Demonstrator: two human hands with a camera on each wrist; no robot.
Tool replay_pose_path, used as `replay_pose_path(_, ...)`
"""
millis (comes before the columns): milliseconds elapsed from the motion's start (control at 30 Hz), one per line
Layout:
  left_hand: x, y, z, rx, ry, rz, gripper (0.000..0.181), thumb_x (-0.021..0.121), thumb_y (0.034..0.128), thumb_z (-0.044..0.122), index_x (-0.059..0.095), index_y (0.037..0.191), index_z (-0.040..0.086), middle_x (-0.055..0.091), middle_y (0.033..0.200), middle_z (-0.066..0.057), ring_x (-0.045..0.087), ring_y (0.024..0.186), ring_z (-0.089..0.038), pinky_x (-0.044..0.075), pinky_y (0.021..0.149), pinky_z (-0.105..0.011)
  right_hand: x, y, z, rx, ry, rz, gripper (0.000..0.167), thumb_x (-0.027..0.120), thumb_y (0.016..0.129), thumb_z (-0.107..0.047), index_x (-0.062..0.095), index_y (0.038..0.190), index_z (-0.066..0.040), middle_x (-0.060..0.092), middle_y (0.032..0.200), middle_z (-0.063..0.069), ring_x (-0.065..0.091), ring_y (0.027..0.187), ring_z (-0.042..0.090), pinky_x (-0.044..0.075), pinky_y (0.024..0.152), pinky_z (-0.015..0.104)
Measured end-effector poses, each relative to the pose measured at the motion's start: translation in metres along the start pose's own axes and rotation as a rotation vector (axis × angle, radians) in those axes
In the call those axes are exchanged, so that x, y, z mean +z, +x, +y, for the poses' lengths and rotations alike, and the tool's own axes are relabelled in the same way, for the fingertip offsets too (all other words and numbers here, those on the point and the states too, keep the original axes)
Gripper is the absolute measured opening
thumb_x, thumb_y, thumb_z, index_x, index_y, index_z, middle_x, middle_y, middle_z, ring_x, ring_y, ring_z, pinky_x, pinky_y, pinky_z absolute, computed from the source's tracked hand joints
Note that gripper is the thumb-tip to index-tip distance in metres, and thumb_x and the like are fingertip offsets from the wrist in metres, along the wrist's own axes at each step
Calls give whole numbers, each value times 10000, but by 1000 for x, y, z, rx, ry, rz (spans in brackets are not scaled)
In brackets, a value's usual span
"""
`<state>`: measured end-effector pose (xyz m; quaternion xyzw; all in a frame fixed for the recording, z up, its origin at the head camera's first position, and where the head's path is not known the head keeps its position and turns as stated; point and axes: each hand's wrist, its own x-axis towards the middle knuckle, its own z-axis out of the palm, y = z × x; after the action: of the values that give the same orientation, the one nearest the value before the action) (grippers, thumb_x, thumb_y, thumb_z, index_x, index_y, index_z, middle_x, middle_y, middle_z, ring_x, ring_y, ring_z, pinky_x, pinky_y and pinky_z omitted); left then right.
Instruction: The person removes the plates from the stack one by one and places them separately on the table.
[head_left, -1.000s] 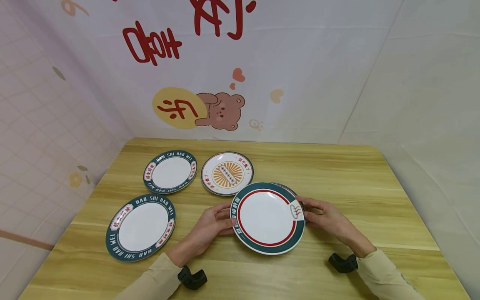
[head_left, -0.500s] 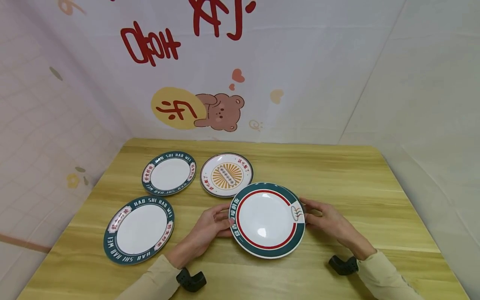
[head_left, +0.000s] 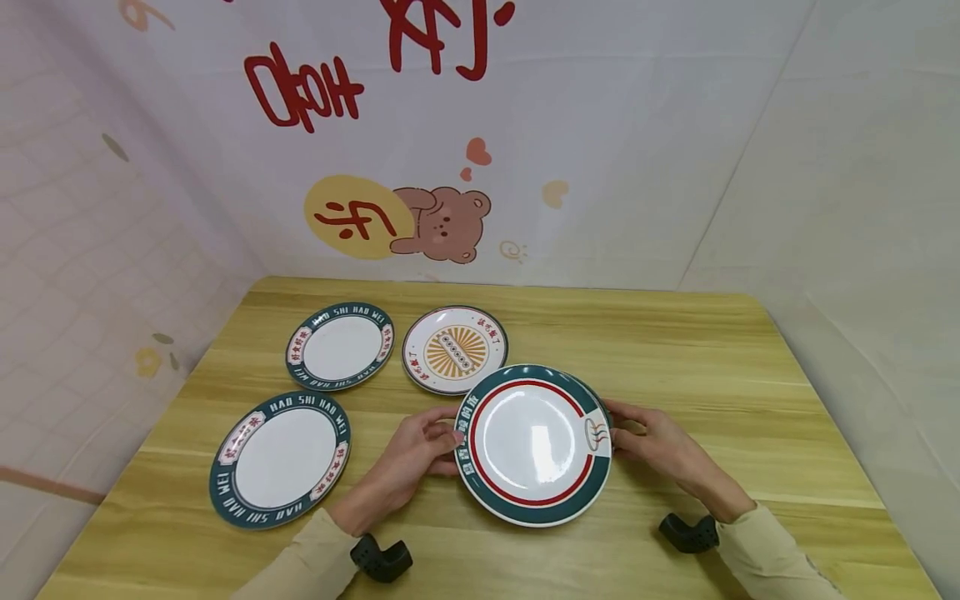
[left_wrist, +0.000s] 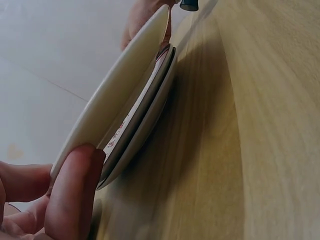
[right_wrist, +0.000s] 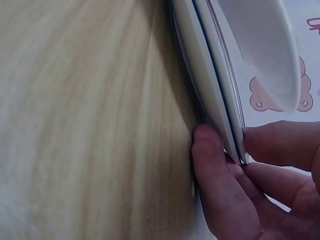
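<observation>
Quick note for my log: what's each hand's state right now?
Left hand: holding the upper red-ringed plate by its edge.
Right hand: holding the stacked plates underneath by their edge.

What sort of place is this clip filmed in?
Probably an indoor recording booth rather than a working kitchen: a wood-grain table is enclosed by creased, printed wall coverings showing a cartoon bear, and the person wears black wrist devices.

Wood-grain table (head_left: 675, 350) stands before pale rear wall (head_left: 622, 100); rear wall carries red characters (head_left: 300, 92), brown bear print (head_left: 446, 225); left wall (head_left: 97, 250) shows faint grid; right wall (head_left: 870, 208) plain
</observation>
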<state>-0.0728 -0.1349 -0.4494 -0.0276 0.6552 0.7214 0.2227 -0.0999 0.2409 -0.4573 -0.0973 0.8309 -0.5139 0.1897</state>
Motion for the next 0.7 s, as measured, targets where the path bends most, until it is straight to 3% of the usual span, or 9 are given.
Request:
replay_pose_path(267,-9,-7,4,9,3,12,428,606,1035,66,507,1430,-65,671,1149,-184,709,921,-215,647,781,-349,1,-2,0,-10,78,-19,594,634,1032,-116,393,1521,119,436,1519,336,635,1195,331,625,874,347)
replay_pose_path(700,-25,-17,9,-4,43,104,352,611,1030,78,561,1338,-84,701,1028,-131,714,826,-197,642,707,-310,2,-1,2,-31,101,14,565,624,1018,-64,412,1504,132,453,1486,365,620,1197,363,627,864,342)
